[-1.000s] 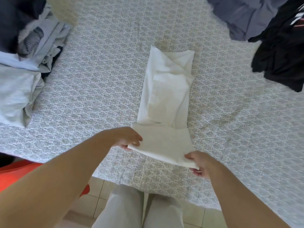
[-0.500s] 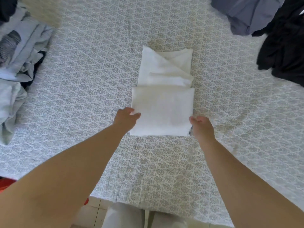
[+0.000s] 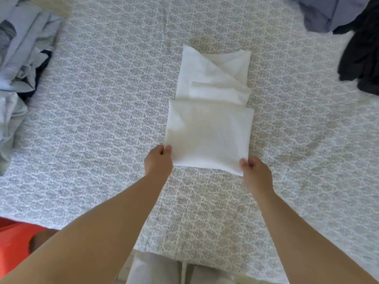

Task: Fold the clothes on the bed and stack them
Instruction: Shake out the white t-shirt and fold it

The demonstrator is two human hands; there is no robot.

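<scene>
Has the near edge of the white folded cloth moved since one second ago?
Yes. The white folded cloth's near part was folded away from the bed's near edge, over the rest of it.

No readable text, labels, brands or numbers anywhere. Bed sheet (image 3: 102, 119) carries only a repeating ornamental print; grey garment (image 3: 8, 31), upper left of the frame, has a dark striped graphic, not legible.

patterned bed (image 3: 102, 119) carries a folded white garment (image 3: 209, 128); pale clothes (image 3: 18, 58) left; dark clothes (image 3: 361, 50) right
</scene>
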